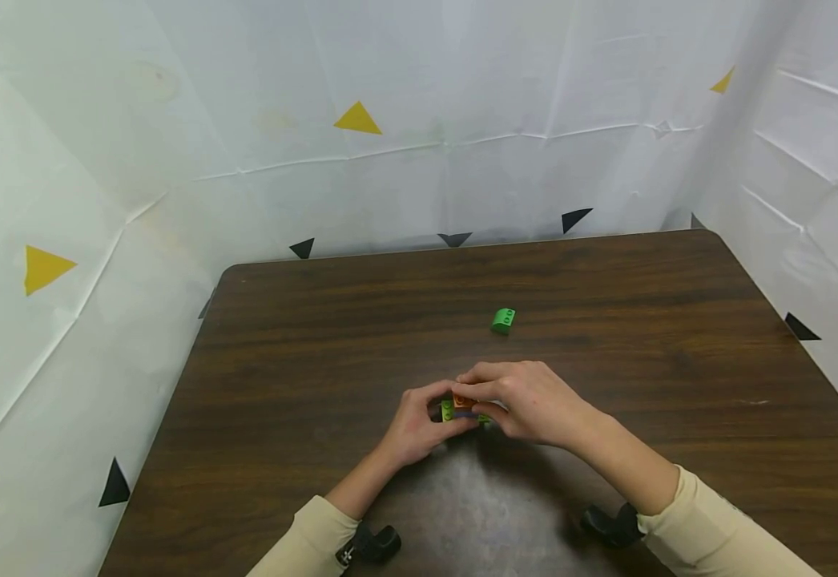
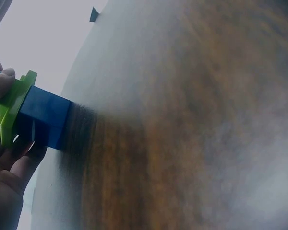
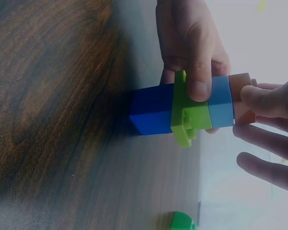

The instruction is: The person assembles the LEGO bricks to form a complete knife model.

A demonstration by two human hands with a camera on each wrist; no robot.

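A stack of toy building bricks stands upright at the near middle of the table. From the bottom it has a dark blue brick (image 3: pixel 151 110), a lime green studded piece (image 3: pixel 182 110) jutting past the sides, a light blue brick (image 3: pixel 221 101) and an orange brick (image 3: pixel 242 98) on top. My left hand (image 1: pixel 413 429) grips the stack around the green and light blue part, thumb on the near face. With thumb and fingers my right hand (image 1: pixel 537 401) pinches the orange brick. Whether that brick is fully seated, I cannot tell.
Farther back on the table lies a green curved brick (image 1: pixel 503 320), apart from the stack. White sheeting (image 1: pixel 404 184) with yellow and black triangles surrounds the brown wooden table (image 1: pixel 304 336) at the back and sides.
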